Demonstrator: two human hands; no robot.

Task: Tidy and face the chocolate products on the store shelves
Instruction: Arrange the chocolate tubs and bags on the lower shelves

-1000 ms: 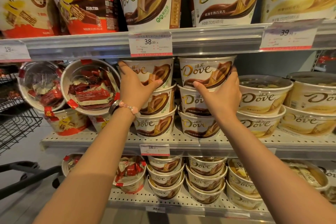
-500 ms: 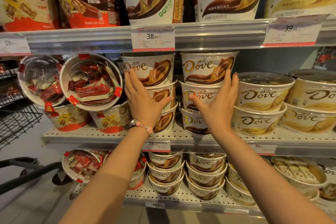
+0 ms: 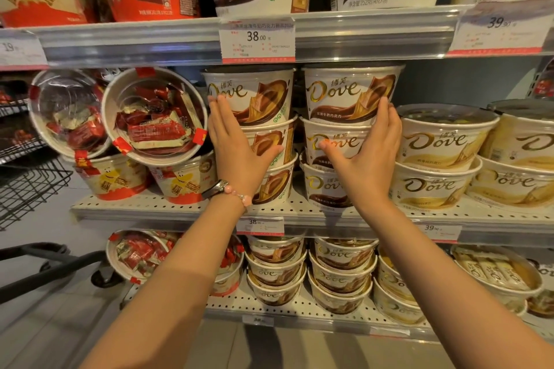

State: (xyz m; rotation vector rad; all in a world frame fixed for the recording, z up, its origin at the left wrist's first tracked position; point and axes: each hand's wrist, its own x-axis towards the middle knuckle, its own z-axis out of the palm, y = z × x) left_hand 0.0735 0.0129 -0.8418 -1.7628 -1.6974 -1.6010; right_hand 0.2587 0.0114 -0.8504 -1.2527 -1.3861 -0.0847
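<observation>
On the middle shelf: two stacks of brown-and-white Dove chocolate tubs stand side by side, three tubs high, both hands laid against them.
Left hand [image 3: 236,147]: flat against the outer left side of the left Dove stack [image 3: 263,135]; fingers straight and held close together, tips reaching the top tub [image 3: 250,96] over the start of its logo, thumb spread out across the middle tub; it grips nothing.
Right hand [image 3: 370,153]: flat against the right side of the right Dove stack [image 3: 338,141]; fingers straight and close together, tips on the right edge of its top tub [image 3: 349,94], thumb stretched left over the middle tub's logo; it grips nothing.
Logos: both top tubs face forward, upright.
Wrist: a watch with a pink bead bracelet [image 3: 227,190] on the left arm.
Right of the stacks: pale yellow Dove tubs [image 3: 443,156], two high, just beside the right hand.
Left of the stacks: red-and-white wafer chocolate tubs [image 3: 114,177], with two more tipped on their sides above them, clear lids [image 3: 153,117] facing out.
Shelf edge: a 38.00 price tag [image 3: 257,40] above the stacks.
Lower shelf [image 3: 299,313]: more brown Dove tubs stacked three high.
Far left: a black wire trolley basket [image 3: 27,186].
</observation>
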